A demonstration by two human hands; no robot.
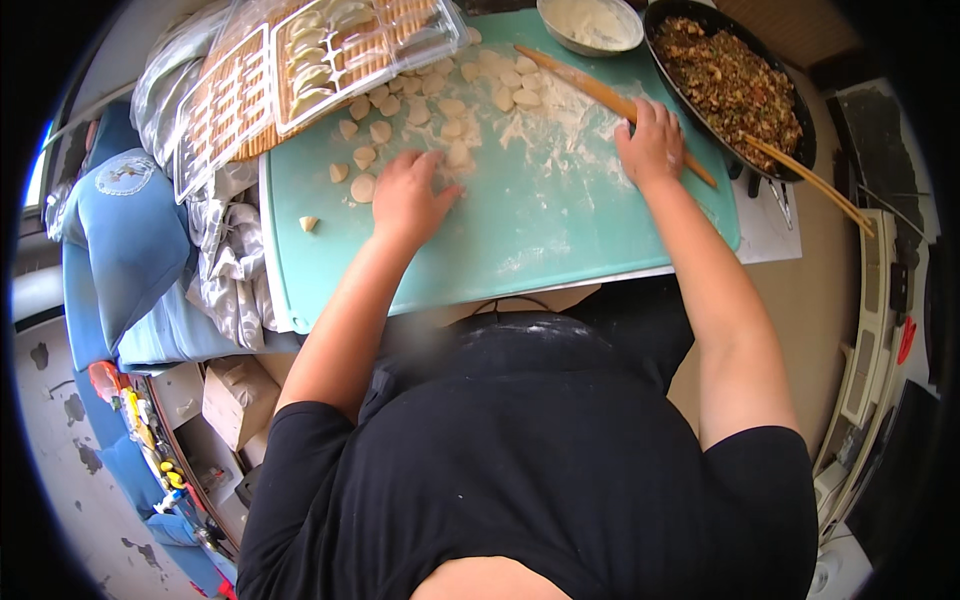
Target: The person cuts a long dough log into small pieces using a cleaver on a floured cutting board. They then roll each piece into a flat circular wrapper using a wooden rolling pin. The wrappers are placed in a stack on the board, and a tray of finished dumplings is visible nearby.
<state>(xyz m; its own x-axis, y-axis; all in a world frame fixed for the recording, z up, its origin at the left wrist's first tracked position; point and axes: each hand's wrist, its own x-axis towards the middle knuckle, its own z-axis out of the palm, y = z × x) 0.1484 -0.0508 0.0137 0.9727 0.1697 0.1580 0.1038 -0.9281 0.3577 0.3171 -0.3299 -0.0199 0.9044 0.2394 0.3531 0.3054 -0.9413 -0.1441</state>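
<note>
My left hand (408, 198) rests on the green board (470, 265), palm down with the thumb apart from the fingers. Small pale dough pieces (381, 132) lie around its fingertips, one flattened disc (363, 187) right beside it. What lies under the fingers is hidden. On the right, my right hand (652, 142) is curled over a wooden rolling pin (590, 88), which slants across the board from the far middle to the near right. Several more dough pieces (503, 98) sit in scattered flour (555, 130) left of the pin. A single small dough piece (309, 224) lies apart near the left edge.
A clear plastic tray with shaped dumplings (312, 60) overlaps the board's far left. A bowl of flour (590, 22) stands at the far edge. At the far right, a black pan of chopped filling (730, 85) has chopsticks (815, 180) sticking out. A blue sofa (140, 240) is at left.
</note>
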